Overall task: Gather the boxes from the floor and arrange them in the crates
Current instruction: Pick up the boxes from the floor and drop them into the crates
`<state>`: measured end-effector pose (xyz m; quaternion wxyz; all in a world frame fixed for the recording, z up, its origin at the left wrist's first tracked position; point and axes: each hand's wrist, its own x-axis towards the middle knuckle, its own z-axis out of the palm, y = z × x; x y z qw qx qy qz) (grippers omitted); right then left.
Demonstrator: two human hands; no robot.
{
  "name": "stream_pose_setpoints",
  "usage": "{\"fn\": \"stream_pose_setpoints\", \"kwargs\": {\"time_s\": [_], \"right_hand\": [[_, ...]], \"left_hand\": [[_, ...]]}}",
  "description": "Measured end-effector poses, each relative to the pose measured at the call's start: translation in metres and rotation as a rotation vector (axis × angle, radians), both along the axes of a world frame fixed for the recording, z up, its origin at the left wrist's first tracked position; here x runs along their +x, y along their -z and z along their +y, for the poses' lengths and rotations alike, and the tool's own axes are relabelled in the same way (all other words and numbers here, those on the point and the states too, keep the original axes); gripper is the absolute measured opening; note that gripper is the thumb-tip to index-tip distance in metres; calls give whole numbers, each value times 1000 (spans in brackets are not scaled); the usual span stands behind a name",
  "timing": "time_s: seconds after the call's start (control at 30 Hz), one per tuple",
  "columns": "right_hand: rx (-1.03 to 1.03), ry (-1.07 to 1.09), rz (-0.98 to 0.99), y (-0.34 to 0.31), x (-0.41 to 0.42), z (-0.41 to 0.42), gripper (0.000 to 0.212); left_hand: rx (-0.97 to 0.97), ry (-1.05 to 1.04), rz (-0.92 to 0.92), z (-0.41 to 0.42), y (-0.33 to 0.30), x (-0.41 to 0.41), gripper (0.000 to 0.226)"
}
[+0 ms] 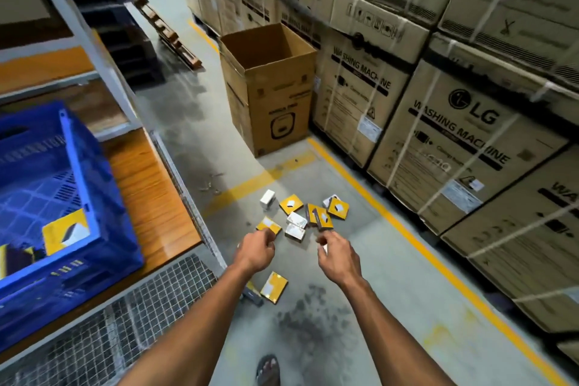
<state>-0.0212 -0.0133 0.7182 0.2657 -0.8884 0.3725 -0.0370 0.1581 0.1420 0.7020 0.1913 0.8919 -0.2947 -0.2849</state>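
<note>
Several small yellow and white boxes [308, 215] lie scattered on the grey floor ahead of me. One more yellow box [274, 287] lies closer, between my forearms. A blue plastic crate [72, 197] stands on the wooden shelf at my left, with yellow boxes [64, 232] inside it. My left hand [255, 249] reaches out over the floor, fingers loosely curled, holding nothing I can see, just short of a yellow box [269, 225]. My right hand [336, 255] is stretched forward with curled fingers near the pile; a sliver of white shows beside it.
An open tall cardboard box [269, 88] stands on the floor beyond the pile. Stacked washing-machine cartons [454, 135] wall off the right side behind a yellow floor line [407, 229]. The rack's wire mesh shelf [125, 323] juts out at lower left. My sandalled foot [268, 370] is at the bottom.
</note>
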Motion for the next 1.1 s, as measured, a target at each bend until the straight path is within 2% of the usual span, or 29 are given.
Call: {"fn": "stream_pose_setpoints", "kwargs": {"time_s": [0.2,0.47,0.67,0.8,1.1], "right_hand": [[32,45,40,16,23,-36,17],[100,63,128,59,9,-83,22],[117,47,199,112,-21,-141,25],[120,35,234,164,-44,-178,27],[111,30,299,366,-74,-235,37]], "left_hand": [[18,33,34,-36,15,18,37],[54,70,57,-94,58,8,47],[53,106,112,-166,108,-30,38],[69,114,129,-207,156,-50,35],[79,169,70,-282,360,-63,43]]}}
